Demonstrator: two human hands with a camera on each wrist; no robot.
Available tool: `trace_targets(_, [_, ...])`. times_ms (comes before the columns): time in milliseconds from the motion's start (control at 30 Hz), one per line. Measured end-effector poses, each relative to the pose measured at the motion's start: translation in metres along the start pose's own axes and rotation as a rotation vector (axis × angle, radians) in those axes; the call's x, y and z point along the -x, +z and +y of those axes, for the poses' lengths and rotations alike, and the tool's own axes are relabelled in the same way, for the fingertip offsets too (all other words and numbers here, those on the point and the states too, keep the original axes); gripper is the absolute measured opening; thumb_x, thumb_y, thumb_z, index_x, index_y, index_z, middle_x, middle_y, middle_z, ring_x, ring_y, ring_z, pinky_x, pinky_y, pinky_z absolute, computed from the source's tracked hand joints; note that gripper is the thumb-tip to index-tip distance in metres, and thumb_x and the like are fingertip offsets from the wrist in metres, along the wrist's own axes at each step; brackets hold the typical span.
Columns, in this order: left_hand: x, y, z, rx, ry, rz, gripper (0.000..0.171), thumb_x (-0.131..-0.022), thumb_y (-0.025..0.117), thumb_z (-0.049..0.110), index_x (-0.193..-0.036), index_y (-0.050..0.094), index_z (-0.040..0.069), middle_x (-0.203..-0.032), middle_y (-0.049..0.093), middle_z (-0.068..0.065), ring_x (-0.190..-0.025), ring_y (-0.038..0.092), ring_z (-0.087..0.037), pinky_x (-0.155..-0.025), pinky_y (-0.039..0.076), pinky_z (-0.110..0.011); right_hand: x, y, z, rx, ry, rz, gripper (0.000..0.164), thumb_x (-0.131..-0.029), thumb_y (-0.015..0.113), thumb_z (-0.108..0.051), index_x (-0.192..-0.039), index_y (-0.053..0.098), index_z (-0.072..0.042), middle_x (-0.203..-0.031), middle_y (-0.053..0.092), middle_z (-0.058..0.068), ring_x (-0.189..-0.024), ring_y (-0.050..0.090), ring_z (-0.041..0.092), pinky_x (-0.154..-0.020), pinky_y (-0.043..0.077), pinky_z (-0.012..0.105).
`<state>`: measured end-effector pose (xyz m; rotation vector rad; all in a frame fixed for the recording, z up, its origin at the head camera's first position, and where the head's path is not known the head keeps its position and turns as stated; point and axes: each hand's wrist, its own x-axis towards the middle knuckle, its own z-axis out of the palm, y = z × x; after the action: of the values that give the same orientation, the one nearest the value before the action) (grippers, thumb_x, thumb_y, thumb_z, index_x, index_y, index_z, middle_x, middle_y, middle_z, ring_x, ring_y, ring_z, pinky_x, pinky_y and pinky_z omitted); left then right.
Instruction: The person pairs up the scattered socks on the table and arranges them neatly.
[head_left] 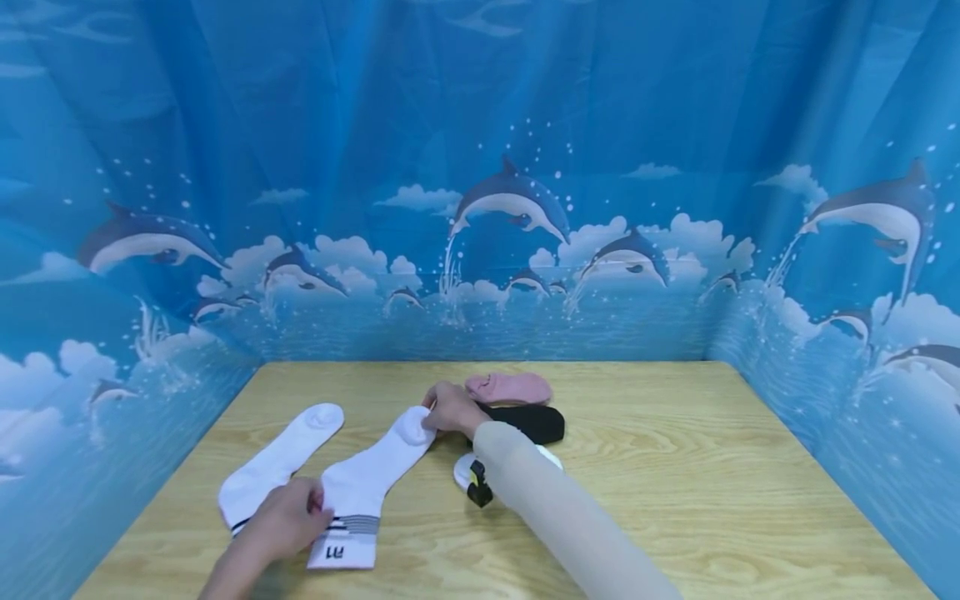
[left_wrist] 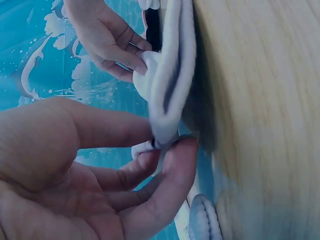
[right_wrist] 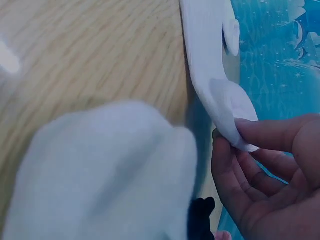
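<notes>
A white crew sock [head_left: 367,482] with grey and black stripes and dark lettering at its cuff is stretched between both hands. My left hand [head_left: 288,518] pinches the cuff edge between thumb and fingers, and the left wrist view shows the folded cuff opening [left_wrist: 172,100] just above the fingertips. At the toe end, my right hand [head_left: 452,408] pinches the sock; thumb and fingers grip the toe [right_wrist: 235,110] in the right wrist view. A second white sock [head_left: 273,462] lies left of it, its striped cuff partly hidden behind my left hand.
Right of the held sock lie a pink low sock [head_left: 510,388], a black one [head_left: 536,423] and a white one [head_left: 462,472], partly covered by my right sleeve. The wooden table [head_left: 675,467] meets a blue dolphin-print curtain [head_left: 360,167] at its back and sides.
</notes>
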<state>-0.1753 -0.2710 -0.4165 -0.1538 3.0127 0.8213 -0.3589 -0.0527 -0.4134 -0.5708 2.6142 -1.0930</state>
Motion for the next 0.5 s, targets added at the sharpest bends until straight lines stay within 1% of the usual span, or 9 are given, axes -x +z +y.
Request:
trace_targets(100, [-0.001,-0.002,0.0,-0.012,0.027,0.016,0.019,-0.088,0.07,0.011,-0.081,0.052,0.01,-0.072,0.051,0.001,-0.065,0.047,-0.015,-0.058,0.036,-0.028,0.004,-0.005,-0.001,-0.014,0.015,0.0,0.015,-0.087,0.075,-0.003,-0.102,0.073,-0.001,-0.097,0.071,0.011,-0.073,0.07,0.02,-0.065,0.06,0.03])
trace_targets(200, [-0.003,-0.004,0.002,-0.007,0.045,0.03,0.018,-0.088,0.069,0.01,-0.083,0.052,0.009,-0.073,0.05,0.001,-0.066,0.045,-0.015,-0.059,0.036,-0.028,0.005,-0.009,0.0,-0.02,0.012,0.015,0.012,-0.086,0.075,-0.001,-0.098,0.073,-0.001,-0.094,0.072,0.011,-0.078,0.074,0.027,-0.068,0.062,0.035])
trace_targets(300, [-0.004,-0.006,0.006,0.003,0.05,0.038,0.018,-0.088,0.069,0.008,-0.083,0.052,0.009,-0.074,0.051,0.001,-0.067,0.047,-0.015,-0.06,0.037,-0.028,0.008,-0.013,0.0,-0.045,-0.005,0.022,0.012,-0.084,0.076,0.002,-0.095,0.073,0.001,-0.089,0.07,0.01,-0.082,0.075,0.033,-0.071,0.063,0.038])
trace_targets(433, [-0.006,-0.007,0.009,0.006,0.061,0.055,0.016,-0.089,0.07,0.006,-0.084,0.054,0.007,-0.077,0.056,0.001,-0.07,0.049,-0.014,-0.062,0.039,-0.027,0.012,-0.019,0.001,-0.076,-0.005,0.007,0.011,-0.084,0.076,0.003,-0.093,0.071,0.0,-0.088,0.067,0.009,-0.075,0.07,0.027,-0.072,0.064,0.04])
trace_targets(500, [-0.006,-0.007,0.009,0.008,0.071,0.063,0.016,-0.089,0.07,0.006,-0.084,0.055,0.007,-0.077,0.057,0.001,-0.07,0.05,-0.013,-0.063,0.039,-0.026,0.014,-0.021,0.002,-0.096,0.001,-0.007,0.012,-0.084,0.075,0.004,-0.095,0.071,0.0,-0.09,0.067,0.009,-0.073,0.066,0.02,-0.073,0.064,0.041])
